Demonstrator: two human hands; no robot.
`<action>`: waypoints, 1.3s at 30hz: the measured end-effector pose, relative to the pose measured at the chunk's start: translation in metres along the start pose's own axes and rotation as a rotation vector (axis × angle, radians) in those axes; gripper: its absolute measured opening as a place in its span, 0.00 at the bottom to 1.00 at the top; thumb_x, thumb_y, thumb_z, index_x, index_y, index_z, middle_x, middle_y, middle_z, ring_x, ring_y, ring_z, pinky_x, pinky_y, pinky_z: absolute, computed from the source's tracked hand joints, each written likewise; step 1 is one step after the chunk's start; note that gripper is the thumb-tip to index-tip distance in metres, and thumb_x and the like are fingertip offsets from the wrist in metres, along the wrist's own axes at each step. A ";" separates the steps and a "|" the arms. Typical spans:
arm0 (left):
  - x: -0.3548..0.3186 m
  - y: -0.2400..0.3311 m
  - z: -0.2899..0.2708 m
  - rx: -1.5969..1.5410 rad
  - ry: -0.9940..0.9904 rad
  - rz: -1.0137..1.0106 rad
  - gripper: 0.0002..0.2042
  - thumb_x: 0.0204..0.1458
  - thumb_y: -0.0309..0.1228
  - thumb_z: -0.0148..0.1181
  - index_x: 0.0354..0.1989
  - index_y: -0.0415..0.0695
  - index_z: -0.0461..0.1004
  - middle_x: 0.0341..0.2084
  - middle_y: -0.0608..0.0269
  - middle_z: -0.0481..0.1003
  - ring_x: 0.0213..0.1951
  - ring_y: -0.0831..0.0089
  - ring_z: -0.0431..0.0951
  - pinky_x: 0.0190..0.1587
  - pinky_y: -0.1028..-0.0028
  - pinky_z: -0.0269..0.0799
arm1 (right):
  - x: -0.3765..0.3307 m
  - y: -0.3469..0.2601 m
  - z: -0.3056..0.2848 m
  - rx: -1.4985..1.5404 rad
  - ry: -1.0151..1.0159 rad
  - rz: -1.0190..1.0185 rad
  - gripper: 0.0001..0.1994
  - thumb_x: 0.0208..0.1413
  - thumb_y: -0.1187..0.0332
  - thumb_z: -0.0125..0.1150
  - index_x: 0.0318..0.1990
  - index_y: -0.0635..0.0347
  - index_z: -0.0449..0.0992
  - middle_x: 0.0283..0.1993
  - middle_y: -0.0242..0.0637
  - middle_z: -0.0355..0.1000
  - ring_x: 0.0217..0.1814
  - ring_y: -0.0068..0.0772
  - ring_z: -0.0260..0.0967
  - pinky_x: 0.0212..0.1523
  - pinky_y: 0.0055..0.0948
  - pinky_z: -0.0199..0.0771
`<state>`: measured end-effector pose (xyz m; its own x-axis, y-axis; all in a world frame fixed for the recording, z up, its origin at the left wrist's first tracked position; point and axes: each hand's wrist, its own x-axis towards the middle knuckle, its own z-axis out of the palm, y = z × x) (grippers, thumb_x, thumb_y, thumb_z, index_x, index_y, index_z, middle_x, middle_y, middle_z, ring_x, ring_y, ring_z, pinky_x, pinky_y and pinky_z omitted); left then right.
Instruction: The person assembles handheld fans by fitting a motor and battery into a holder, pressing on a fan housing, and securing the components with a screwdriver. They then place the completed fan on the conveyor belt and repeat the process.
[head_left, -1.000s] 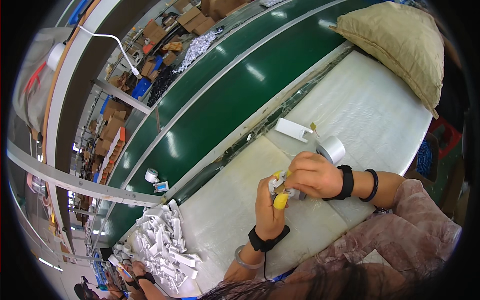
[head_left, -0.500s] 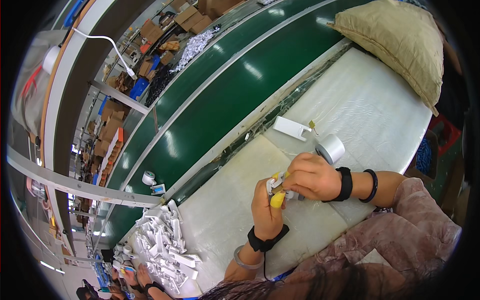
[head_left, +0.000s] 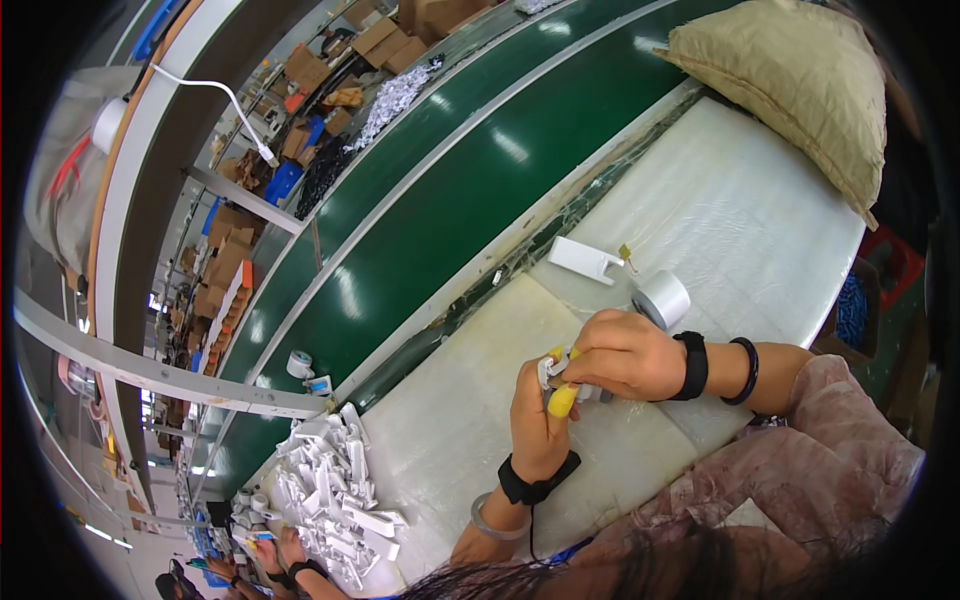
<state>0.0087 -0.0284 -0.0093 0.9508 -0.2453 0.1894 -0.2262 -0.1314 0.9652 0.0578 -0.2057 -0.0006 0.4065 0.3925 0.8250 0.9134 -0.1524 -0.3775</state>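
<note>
My left hand [head_left: 537, 432] and my right hand [head_left: 632, 355] meet above the near part of the worktable. Between them is a small white plastic part [head_left: 547, 372], partly covered by the fingers. The left fingers wrap round it, and a yellow finger cover [head_left: 562, 402] shows at the left thumb. My right fingers are pinched against the same part; a small brownish piece at their tips is too small to name. Just beyond the right hand lies a white cylinder [head_left: 668, 298]. Farther off are a white rectangular housing [head_left: 580, 259] and a little brass-coloured piece [head_left: 626, 253].
A heap of white plastic parts [head_left: 335, 490] lies at the left end of the worktable [head_left: 450, 400]. Alongside runs a green conveyor belt [head_left: 470, 190]. A beige sack [head_left: 790, 90] rests at the far right. Another person's hands [head_left: 285, 550] are beyond the heap.
Both hands stay together on the white part, with only a slight shift of the fingers. The other person's hands at the lower left have moved a little.
</note>
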 end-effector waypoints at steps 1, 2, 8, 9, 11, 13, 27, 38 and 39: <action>0.000 0.000 0.000 0.005 -0.002 -0.001 0.12 0.60 0.29 0.44 0.49 0.35 0.60 0.30 0.61 0.69 0.25 0.79 0.69 0.26 0.80 0.66 | 0.000 0.000 0.000 -0.002 0.001 0.001 0.12 0.38 0.76 0.62 0.34 0.56 0.74 0.31 0.32 0.69 0.32 0.36 0.70 0.34 0.32 0.69; 0.000 0.000 0.000 0.005 -0.004 -0.001 0.12 0.60 0.29 0.44 0.49 0.35 0.60 0.30 0.61 0.69 0.25 0.79 0.69 0.26 0.80 0.66 | 0.000 0.000 0.000 -0.011 0.004 -0.003 0.11 0.38 0.76 0.62 0.34 0.57 0.74 0.31 0.33 0.69 0.31 0.36 0.70 0.34 0.32 0.70; 0.002 0.003 0.001 0.044 0.015 0.017 0.11 0.60 0.29 0.45 0.47 0.36 0.62 0.28 0.63 0.69 0.23 0.80 0.68 0.24 0.81 0.65 | -0.002 0.001 0.002 0.004 0.015 0.003 0.11 0.39 0.76 0.62 0.34 0.57 0.74 0.31 0.33 0.69 0.31 0.37 0.70 0.34 0.32 0.69; 0.001 0.004 0.001 0.064 0.029 0.015 0.11 0.60 0.29 0.45 0.46 0.36 0.63 0.28 0.63 0.69 0.23 0.80 0.68 0.24 0.81 0.65 | -0.002 0.000 0.002 0.015 0.014 0.014 0.11 0.39 0.75 0.62 0.34 0.57 0.74 0.31 0.33 0.69 0.31 0.37 0.69 0.34 0.32 0.69; 0.002 0.005 0.001 0.082 0.041 0.010 0.10 0.60 0.30 0.45 0.45 0.36 0.64 0.27 0.64 0.69 0.22 0.81 0.68 0.23 0.82 0.65 | -0.002 -0.001 0.001 0.004 0.003 0.019 0.11 0.39 0.75 0.65 0.34 0.59 0.75 0.31 0.35 0.69 0.31 0.38 0.69 0.32 0.32 0.69; 0.002 0.006 0.000 0.126 0.044 0.023 0.10 0.60 0.30 0.46 0.44 0.35 0.65 0.27 0.64 0.69 0.21 0.82 0.68 0.22 0.82 0.65 | -0.003 -0.002 0.001 -0.002 -0.008 0.024 0.11 0.40 0.75 0.67 0.34 0.60 0.75 0.31 0.37 0.68 0.31 0.38 0.68 0.30 0.33 0.69; 0.001 0.008 0.000 0.152 0.066 -0.046 0.12 0.59 0.30 0.48 0.46 0.36 0.68 0.22 0.65 0.71 0.21 0.82 0.69 0.23 0.82 0.65 | -0.009 -0.004 0.009 -0.081 0.010 0.065 0.11 0.40 0.74 0.62 0.35 0.60 0.74 0.30 0.36 0.67 0.30 0.39 0.68 0.33 0.34 0.70; 0.000 0.002 0.001 -0.022 -0.009 -0.068 0.13 0.60 0.29 0.47 0.49 0.35 0.63 0.30 0.64 0.71 0.25 0.80 0.70 0.24 0.81 0.67 | -0.005 0.001 0.005 -0.003 -0.018 0.034 0.13 0.37 0.77 0.67 0.34 0.59 0.75 0.30 0.37 0.66 0.32 0.40 0.68 0.32 0.34 0.69; 0.000 0.001 0.001 -0.037 -0.010 -0.072 0.13 0.60 0.29 0.47 0.50 0.35 0.63 0.30 0.64 0.71 0.25 0.80 0.70 0.24 0.81 0.67 | -0.005 0.001 0.005 -0.008 -0.015 0.040 0.13 0.38 0.76 0.67 0.34 0.59 0.75 0.31 0.37 0.66 0.32 0.40 0.68 0.32 0.34 0.69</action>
<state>0.0087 -0.0293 -0.0079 0.9621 -0.2462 0.1173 -0.1489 -0.1140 0.9823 0.0562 -0.2029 -0.0074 0.4423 0.3995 0.8029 0.8966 -0.1758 -0.4065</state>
